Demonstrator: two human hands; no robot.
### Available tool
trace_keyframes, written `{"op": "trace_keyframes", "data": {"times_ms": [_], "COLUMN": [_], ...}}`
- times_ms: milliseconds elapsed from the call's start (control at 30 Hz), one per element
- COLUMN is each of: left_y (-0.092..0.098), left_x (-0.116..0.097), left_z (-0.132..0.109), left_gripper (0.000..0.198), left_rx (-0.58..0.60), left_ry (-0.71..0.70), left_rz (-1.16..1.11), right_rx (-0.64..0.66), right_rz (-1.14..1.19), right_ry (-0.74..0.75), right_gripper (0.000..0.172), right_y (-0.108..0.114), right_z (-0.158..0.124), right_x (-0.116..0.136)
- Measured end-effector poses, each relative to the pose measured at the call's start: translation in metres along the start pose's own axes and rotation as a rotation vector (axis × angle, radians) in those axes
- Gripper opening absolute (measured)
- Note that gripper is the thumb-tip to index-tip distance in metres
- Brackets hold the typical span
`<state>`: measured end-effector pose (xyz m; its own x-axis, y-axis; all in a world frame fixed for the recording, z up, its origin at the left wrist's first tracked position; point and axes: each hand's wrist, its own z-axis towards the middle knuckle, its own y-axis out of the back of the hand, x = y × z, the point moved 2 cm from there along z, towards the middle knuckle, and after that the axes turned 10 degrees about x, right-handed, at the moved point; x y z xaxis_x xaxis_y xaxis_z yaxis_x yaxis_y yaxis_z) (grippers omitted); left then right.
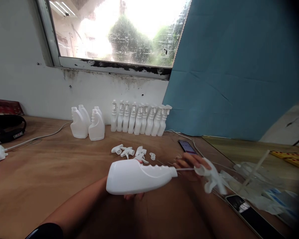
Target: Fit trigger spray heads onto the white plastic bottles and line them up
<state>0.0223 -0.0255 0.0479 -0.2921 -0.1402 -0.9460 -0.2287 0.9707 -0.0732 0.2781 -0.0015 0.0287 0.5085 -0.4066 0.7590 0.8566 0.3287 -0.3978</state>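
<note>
From where I stand, the left hand (134, 196) is wrapped under a white bottle (137, 177) tipped sideways; right of it, the right hand (192, 161) pinches a trigger head (211, 176), not yet seated, its tube (185, 169) reaching the bottle's mouth. Just beyond the bottle lie loose heads (127, 152); farther, nine fitted bottles (138, 122) stand done, and, leftward, four headless ones (96, 127) remain.

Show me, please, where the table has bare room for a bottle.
The widest bare patch of the table lies between the white cable and the left forearm. A smaller one lies between the white rings and the farther phone, in front of the spray bottles. The right side is crowded: the nearer phone and clear plastic lie beside the right forearm.
</note>
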Motion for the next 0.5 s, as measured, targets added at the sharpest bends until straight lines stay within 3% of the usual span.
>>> {"op": "trace_keyframes", "data": {"times_ms": [67, 100, 133, 300, 367, 400, 500], "left_y": [0.0, 0.003, 0.01, 0.064, 0.084, 0.093, 0.113], "left_x": [-0.006, -0.009, -0.01, 0.002, 0.015, 0.021, 0.048], "left_z": [-0.017, -0.026, -0.036, -0.101, -0.131, -0.148, -0.195], "left_gripper": [0.079, 0.08, 0.081, 0.09, 0.101, 0.103, 0.089], "left_rx": [0.096, 0.102, 0.035, -0.594, -0.702, -0.787, -1.015], "left_ry": [0.071, 0.064, 0.018, -0.355, -0.474, -0.607, -0.961], "left_rz": [-0.144, -0.225, -0.28, -0.245, -0.221, -0.189, -0.157], "right_rx": [-0.045, -0.069, -0.095, -0.15, -0.144, -0.14, -0.113], "right_rz": [0.06, 0.072, 0.081, 0.158, 0.17, 0.172, 0.156], "right_ry": [0.051, 0.08, 0.104, 0.122, 0.074, 0.054, 0.009], "right_gripper": [0.043, 0.041, 0.039, 0.033, 0.032, 0.029, 0.019], "right_y": [0.002, 0.003, 0.005, 0.024, 0.034, 0.038, 0.04], "right_z": [0.007, 0.01, 0.013, 0.024, 0.026, 0.026, 0.028], "right_x": [0.021, 0.029, 0.036, 0.054, 0.06, 0.062, 0.071]}}
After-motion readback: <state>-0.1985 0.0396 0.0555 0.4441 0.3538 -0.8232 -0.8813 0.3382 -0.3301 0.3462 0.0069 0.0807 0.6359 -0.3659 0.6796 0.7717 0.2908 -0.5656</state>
